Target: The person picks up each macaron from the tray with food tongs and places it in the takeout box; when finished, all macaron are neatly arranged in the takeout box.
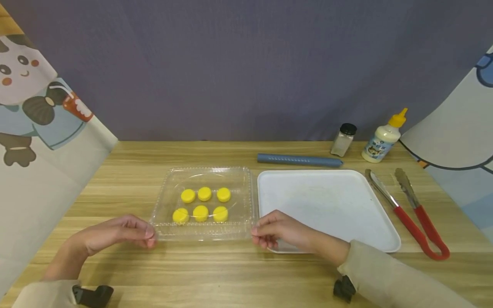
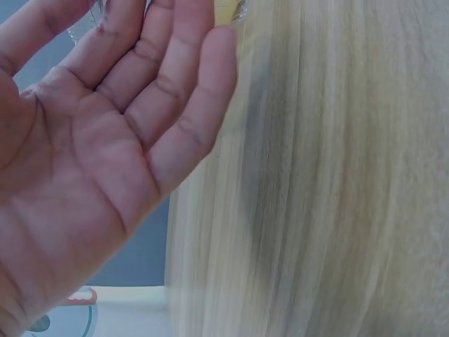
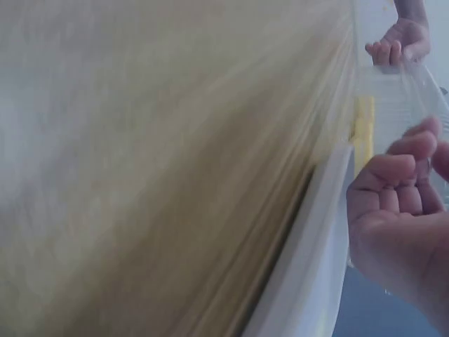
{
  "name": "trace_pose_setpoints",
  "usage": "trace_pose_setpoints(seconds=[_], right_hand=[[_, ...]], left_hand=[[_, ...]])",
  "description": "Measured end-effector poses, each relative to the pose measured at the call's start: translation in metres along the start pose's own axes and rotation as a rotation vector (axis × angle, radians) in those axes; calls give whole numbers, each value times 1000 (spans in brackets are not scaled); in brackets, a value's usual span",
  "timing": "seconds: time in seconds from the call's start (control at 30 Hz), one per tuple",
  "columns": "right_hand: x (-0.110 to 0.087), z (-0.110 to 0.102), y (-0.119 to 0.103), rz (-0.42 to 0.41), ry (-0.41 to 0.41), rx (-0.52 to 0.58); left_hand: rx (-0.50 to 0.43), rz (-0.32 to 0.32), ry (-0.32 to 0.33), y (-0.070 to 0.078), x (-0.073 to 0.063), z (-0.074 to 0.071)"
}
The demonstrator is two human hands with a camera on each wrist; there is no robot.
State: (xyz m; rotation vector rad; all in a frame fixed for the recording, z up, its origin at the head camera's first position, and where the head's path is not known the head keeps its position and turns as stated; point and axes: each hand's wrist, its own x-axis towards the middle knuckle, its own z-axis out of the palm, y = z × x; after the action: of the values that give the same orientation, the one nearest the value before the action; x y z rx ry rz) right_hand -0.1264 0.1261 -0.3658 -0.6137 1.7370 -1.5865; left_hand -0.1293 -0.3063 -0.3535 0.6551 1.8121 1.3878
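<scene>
A clear plastic box (image 1: 246,205) sits on the table left of the middle in the head view. Several short round yellow pieces (image 1: 204,193) show through it in two rows. My left hand (image 1: 123,231) pinches its front left corner between thumb and fingers. At the front right corner my right hand (image 1: 281,229) grips the rim with thumb above curled fingers. The left wrist view shows the left palm (image 2: 84,161), its fingertips partly cut off by the frame edge. Both hands appear in the right wrist view, the right hand (image 3: 400,210) being nearer.
Right of the box lies a white tray (image 1: 319,205), partly under my right forearm. Behind it rests a blue-grey stick-shaped object (image 1: 298,160). A black-capped jar (image 1: 343,140), a yellow-tipped squeeze bottle (image 1: 382,139) and red-handled tongs (image 1: 414,222) are at the right.
</scene>
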Motion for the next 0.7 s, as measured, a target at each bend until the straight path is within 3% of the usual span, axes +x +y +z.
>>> trace_pose_setpoints(seconds=[0.27,0.43,0.7], right_hand=[[-1,10,1,6,130,-14],[-2,12,2,-8,140,-16],[-2,13,6,-36,174,7]], left_hand=[[46,39,57,-2,2,0],[38,58,81,-5,3,2],[15,25,65,-4,3,2]])
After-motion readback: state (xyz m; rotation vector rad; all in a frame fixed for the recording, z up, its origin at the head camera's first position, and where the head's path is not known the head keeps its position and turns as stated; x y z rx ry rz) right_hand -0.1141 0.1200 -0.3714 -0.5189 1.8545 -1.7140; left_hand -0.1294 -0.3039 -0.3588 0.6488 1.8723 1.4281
